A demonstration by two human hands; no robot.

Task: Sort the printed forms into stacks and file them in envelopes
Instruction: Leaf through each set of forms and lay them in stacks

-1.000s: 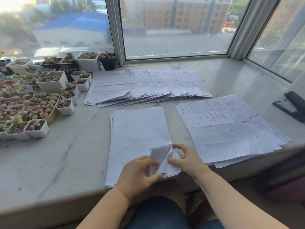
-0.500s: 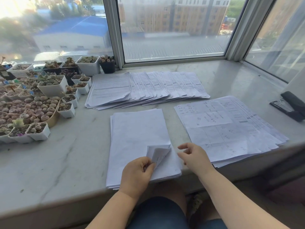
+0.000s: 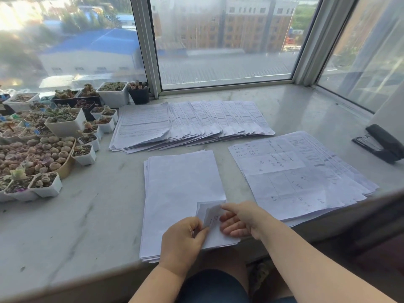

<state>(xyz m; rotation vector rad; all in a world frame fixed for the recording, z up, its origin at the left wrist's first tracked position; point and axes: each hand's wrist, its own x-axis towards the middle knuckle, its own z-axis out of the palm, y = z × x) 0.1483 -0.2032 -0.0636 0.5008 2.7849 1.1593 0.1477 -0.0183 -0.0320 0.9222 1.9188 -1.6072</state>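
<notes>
Left hand [image 3: 182, 241] pinches lifted corner of face-down stack [image 3: 183, 193]; right hand [image 3: 242, 219] seemingly pinching same corner.

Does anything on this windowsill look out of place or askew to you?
Only the near stack: its bottom-right corner is folded up, held by the left hand and right hand. The far fanned forms look deliberately spread.
</notes>
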